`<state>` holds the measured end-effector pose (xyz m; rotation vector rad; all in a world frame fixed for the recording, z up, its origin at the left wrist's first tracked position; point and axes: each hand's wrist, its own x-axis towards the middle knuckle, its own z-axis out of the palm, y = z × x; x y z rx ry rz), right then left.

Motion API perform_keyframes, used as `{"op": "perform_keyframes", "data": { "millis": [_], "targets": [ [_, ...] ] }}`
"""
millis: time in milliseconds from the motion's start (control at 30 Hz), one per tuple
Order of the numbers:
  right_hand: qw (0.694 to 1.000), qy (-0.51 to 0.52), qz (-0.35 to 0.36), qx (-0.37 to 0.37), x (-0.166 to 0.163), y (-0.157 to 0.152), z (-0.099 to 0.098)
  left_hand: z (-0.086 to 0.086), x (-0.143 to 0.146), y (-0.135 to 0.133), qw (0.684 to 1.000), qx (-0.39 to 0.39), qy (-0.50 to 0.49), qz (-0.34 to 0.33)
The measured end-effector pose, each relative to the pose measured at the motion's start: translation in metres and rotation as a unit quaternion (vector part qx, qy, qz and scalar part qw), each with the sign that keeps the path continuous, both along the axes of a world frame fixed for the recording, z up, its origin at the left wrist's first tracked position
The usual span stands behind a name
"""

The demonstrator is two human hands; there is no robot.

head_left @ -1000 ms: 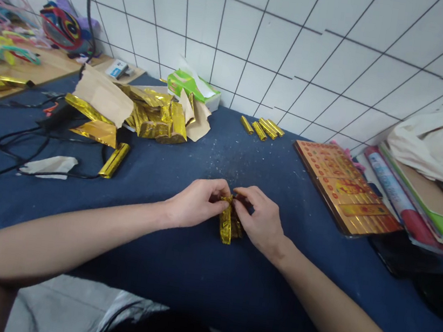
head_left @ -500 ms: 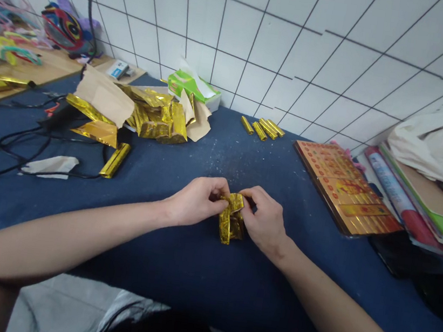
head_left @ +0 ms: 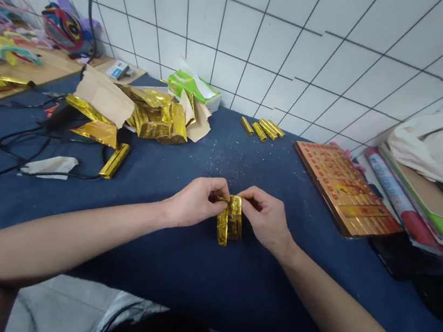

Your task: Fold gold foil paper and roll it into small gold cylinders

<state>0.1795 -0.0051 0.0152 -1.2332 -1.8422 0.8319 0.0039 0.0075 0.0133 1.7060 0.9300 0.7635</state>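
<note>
Over the middle of the blue-covered table, my left hand [head_left: 203, 200] and my right hand [head_left: 266, 218] pinch a folded piece of gold foil paper [head_left: 223, 230] from either side. My left thumb and forefinger grip its upper left corner. At its upper right edge, my right fingertips are closed on the foil. Two strips of the piece hang down side by side below my fingers, with a darker gap between them. The parts under my fingertips are hidden.
Several gold foil rolls [head_left: 265, 130] lie near the tiled wall. A heap of folded gold foil [head_left: 157, 114] sits left of a green tissue pack [head_left: 195, 87]. Black cables [head_left: 4, 145] and a single gold roll [head_left: 115, 160] are at left. A gold-printed paper stack [head_left: 346, 190] lies at right.
My right hand has shifted slightly right and down, its fingers straighter. The upper part of the gold foil piece now looks flatter and more spread between my hands. My left hand stays almost still.
</note>
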Motion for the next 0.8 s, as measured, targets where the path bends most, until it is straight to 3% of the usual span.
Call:
{"op": "perform_keyframes", "data": {
  "millis": [167,367,533,800],
  "targets": [
    [0.999,-0.004,0.015,0.032,-0.0012,-0.0033,-0.0001,0.0029,-0.0004,-0.0023,1.0,0.013,0.012,0.003],
    [0.996,0.058,-0.012,-0.074,-0.0029,-0.0032,-0.0015,0.0033,-0.0005,-0.0011,0.999,0.028,0.014,0.012],
    [0.99,0.092,-0.007,-0.108,-0.0045,-0.0032,-0.0025,-0.0004,-0.0005,0.0007,0.999,0.022,-0.005,0.032],
    [0.999,0.034,-0.028,-0.022,-0.0059,-0.0066,-0.0049,-0.0012,-0.001,0.0002,0.999,0.027,0.03,0.013]
  ]
}}
